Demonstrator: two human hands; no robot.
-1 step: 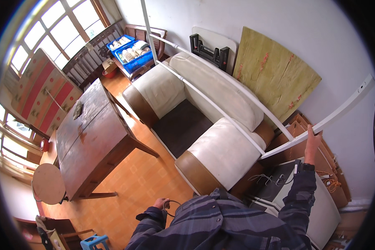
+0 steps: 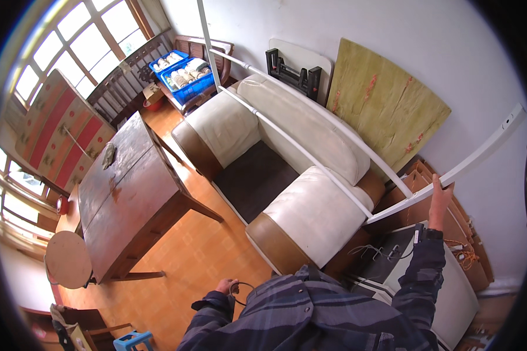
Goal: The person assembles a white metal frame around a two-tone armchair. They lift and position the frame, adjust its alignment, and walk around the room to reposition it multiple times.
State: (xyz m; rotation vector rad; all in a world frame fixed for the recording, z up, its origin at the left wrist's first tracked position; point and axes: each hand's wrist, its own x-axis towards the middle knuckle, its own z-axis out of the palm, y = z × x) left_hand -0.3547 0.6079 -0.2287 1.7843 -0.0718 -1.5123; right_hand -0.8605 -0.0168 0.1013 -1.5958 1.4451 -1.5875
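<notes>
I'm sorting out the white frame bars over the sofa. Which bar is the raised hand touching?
The right hand grips the flat white bar slanting toward the right wall, not the round tubes crossing above the sofa.

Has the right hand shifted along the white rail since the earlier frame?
No. The right hand grips the white rail at the same spot, above the brown cardboard.

I'm looking down into a lived-in home room, probably a sitting room used partly for storage. A cream and brown sofa (image 2: pixel 275 175) stands against the white wall, a worn wooden table (image 2: pixel 132 199) sits on orange wood flooring (image 2: pixel 199 257), and panelled windows (image 2: pixel 82 41) run along one side, with boards (image 2: pixel 386 105) leaning behind.
</notes>
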